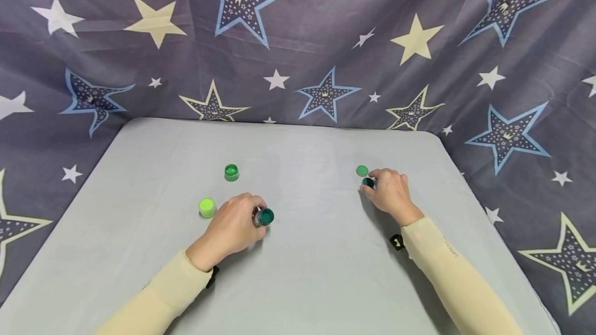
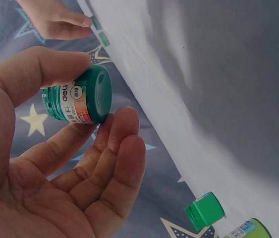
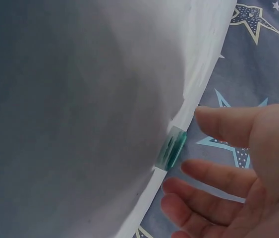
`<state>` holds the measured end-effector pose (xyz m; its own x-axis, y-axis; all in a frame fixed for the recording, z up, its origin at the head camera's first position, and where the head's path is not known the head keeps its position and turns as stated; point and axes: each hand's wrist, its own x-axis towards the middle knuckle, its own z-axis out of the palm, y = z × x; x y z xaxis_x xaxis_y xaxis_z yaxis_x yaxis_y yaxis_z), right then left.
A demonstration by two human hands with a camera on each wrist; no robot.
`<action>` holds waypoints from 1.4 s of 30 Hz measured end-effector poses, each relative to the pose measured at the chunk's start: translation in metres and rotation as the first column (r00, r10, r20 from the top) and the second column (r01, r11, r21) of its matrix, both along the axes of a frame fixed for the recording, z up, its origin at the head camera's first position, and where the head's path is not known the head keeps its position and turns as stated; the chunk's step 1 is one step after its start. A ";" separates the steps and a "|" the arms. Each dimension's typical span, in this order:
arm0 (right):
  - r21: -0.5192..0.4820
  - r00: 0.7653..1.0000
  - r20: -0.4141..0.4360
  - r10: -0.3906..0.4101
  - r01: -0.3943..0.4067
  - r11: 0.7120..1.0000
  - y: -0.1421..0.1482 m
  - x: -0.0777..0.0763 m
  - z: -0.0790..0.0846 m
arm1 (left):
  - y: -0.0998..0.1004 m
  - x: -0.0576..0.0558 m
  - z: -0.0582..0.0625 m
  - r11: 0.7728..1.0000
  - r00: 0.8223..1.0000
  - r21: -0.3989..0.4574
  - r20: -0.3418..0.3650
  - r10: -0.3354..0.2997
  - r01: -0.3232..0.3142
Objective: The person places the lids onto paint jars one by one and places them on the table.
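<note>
Pale yellow left sleeve (image 1: 158, 293) and right sleeve (image 1: 461, 283) lie nearest to the head camera; on the right one runs small writing, of which only "Lets" seems readable. From these sleeves the two hands reach over the grey-white tabletop (image 1: 307, 283). With its thumb and fingers the left hand (image 1: 231, 224) grips a dark green paint jar (image 2: 93, 94), lidless and tilted; I cannot tell whether it touches the tabletop. Its label (image 2: 75, 101) shows the brand "deli" and Chinese characters, among them 颜料. Near this hand stand a light green jar (image 1: 207, 208), on whose label 水 can be read, and, farther back, a bright green jar (image 1: 231, 172). On the other side, the right hand (image 1: 391, 193) has fingers spread apart around a dark green lid (image 1: 368, 183), just beside a green lid (image 1: 362, 170). Behind hangs a star-patterned curtain (image 1: 307, 30).
</note>
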<state>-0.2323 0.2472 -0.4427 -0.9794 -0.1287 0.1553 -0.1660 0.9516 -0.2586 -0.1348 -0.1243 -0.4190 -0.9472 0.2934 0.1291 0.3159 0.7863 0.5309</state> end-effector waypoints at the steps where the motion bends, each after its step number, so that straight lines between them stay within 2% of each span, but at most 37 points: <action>1: 0.006 1.000 0.007 -0.003 0.003 1.000 0.000 0.000 0.000 | 0.000 0.000 0.000 1.000 1.000 -0.002 -0.001 0.000 0.000; 13: 0.054 0.997 0.066 -0.032 0.028 0.998 -0.004 -0.004 -0.002 | 0.002 0.002 0.001 1.000 1.000 0.003 -0.010 -0.015 0.015; 22: 0.053 0.999 0.037 -0.007 0.005 0.999 -0.005 -0.006 -0.005 | 0.004 0.003 0.001 1.000 1.000 0.008 -0.003 -0.021 0.021; 31: 0.021 1.000 0.009 0.001 -0.001 1.000 -0.011 0.003 0.001 | 0.005 0.003 0.000 0.999 0.999 0.014 -0.018 -0.031 0.031; 42: -0.080 0.999 -0.007 0.035 -0.036 0.996 -0.025 0.017 0.010 | 0.008 0.004 0.002 0.999 0.999 0.022 -0.021 -0.029 0.029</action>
